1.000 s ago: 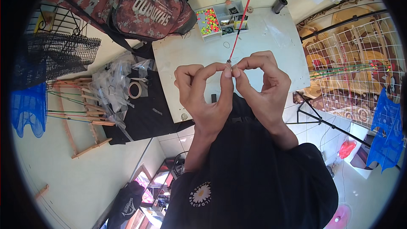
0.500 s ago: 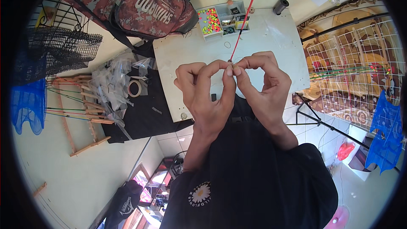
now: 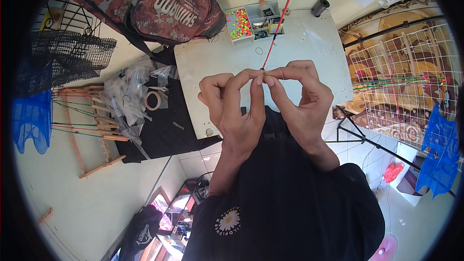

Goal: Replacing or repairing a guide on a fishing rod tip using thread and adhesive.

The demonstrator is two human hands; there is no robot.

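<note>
A slim red rod [image 3: 270,50] slants down from the top edge, and its lower end meets my fingertips above the white table. My left hand [image 3: 232,99] pinches a thin pale thread [image 3: 253,72] between thumb and forefinger at that end. Right beside it, my right hand [image 3: 305,100] is closed in a matching pinch on the thread, the fingertips of both hands touching. Pale strands run over both forefingers. The exact tie at the rod's end is hidden by my fingers.
On the white table [image 3: 212,63] stand a compartment tray [image 3: 263,7] with colourful small floats [image 3: 240,25] and a dark cylinder [image 3: 320,7]. A camouflage backpack [image 3: 174,9] is at the back left. Plastic bags and a tape roll [image 3: 152,100] lie left; a wire grid [image 3: 406,77] stands right.
My hands have shifted slightly at the rod's end, still pinching. The pale thread now shows stretched across both forefingers.
</note>
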